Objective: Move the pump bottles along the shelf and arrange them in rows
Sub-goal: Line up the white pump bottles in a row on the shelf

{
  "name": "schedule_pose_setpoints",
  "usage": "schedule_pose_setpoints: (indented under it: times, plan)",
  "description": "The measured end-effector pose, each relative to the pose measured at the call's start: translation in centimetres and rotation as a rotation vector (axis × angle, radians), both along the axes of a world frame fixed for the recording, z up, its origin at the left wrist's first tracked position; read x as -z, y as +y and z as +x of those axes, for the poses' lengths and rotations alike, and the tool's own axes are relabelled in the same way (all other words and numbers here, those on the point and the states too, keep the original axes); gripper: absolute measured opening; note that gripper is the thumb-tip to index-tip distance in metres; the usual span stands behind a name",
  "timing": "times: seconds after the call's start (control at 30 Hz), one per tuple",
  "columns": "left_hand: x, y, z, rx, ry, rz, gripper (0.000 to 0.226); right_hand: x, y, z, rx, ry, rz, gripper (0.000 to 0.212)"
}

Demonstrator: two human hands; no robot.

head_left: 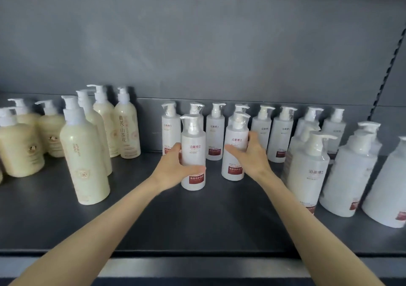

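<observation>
Grey back panel (197,43): plain, running the full width behind the stock.

Dark shelf (197,224): flat board, with a bare stretch at the front below both forearms.

Cream bottles (84,153): tall pump bottles grouped at the left, upright and loosely ranked front to back.

Large white bottles (307,175): a cluster at the right, upright, with red labels low on the body. They stand nearer the front edge than the rest.

Back row (282,136): smaller white pump bottles, side by side along the panel, pumps wrapped in clear film.

Left bottle (193,147): white, upright, long axis vertical. It stands forward of the back row, just to the right of the left palm.

Right bottle (232,164): the same kind, upright and also forward of the row. It is set apart from the left bottle and lies to the left of the right palm.

Left hand (173,167): wrapped round the left bottle at mid-height, thumb across the front.

Right hand (252,156): curled round the right bottle from its right side, thumb in front, fingers reaching behind.

Judgement: each hand is nearest its own bottle. Both bottles sit in front of occupied places in the row, so the next move is probably a slide sideways along the shelf, keeping them upright.
</observation>
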State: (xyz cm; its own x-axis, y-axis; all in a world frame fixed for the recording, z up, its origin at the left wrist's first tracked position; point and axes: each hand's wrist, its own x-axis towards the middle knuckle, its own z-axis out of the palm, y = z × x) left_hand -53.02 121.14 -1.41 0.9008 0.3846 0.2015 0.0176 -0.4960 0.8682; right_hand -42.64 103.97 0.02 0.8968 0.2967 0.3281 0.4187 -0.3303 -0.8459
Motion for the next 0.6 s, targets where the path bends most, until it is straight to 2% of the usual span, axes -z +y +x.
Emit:
schedule_pose_setpoints:
  times: [0.17,0.4,0.6]
  plan:
    - [-0.4,2.5,0.1,-0.02,-0.062,0.012,0.063,-0.8,2.7,-0.6,-0.059,-0.017,0.056,0.054]
    - [0.3,6.4,0.5,-0.093,-0.067,-0.02,0.069,-0.4,7.0,-1.0,-0.134,-0.002,0.044,0.056]
    - [0.8,7.0,1.1,-0.074,-0.087,-0.039,0.07,0.0,9.2,-0.3,-0.161,-0.012,0.006,0.055]
